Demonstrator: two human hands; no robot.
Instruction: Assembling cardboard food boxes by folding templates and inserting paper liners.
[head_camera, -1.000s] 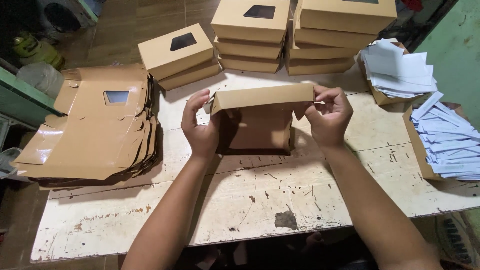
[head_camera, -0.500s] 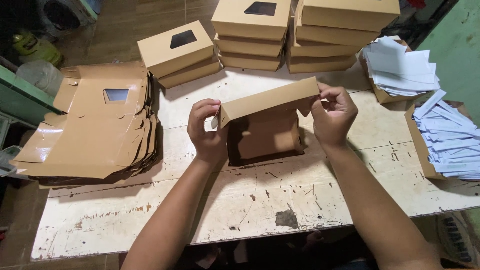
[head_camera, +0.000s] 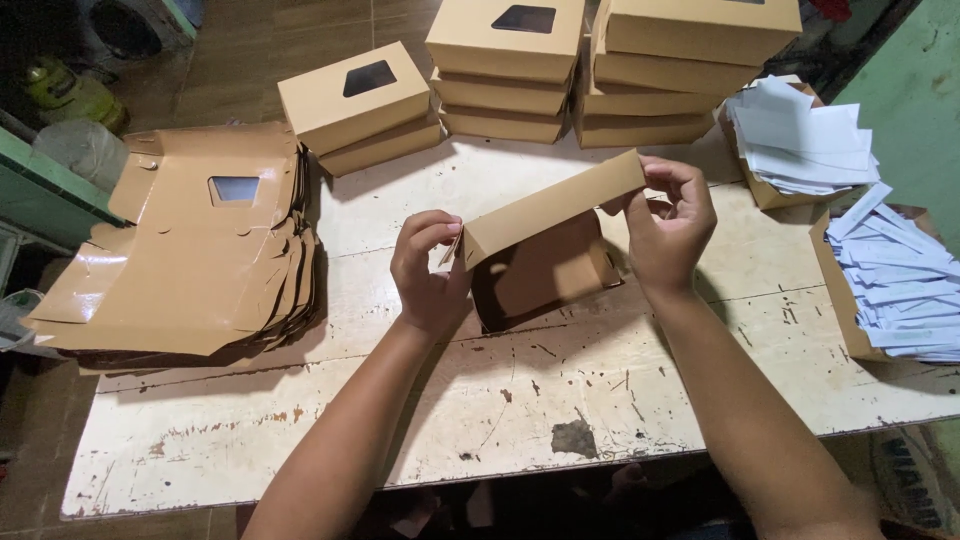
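Note:
Both my hands hold a brown cardboard box (head_camera: 548, 248) that is partly folded, tilted with its right end higher, above the worn white table (head_camera: 420, 400). My left hand (head_camera: 428, 270) pinches the box's left corner between thumb and fingers. My right hand (head_camera: 668, 222) grips the right end of the front wall, fingers curled over the top edge. The box's inside faces me and shows dark brown.
A pile of flat brown box blanks with windows (head_camera: 195, 250) lies at the left. Finished window boxes stand at the back in stacks (head_camera: 360, 105) (head_camera: 510, 65) (head_camera: 690, 65). Two cartons of white paper slips (head_camera: 800, 140) (head_camera: 895, 280) sit at the right.
The box has turned and tilted, its right end rising and its left end dropping. My left hand moved down to the left corner; my right hand shifted up with the box.

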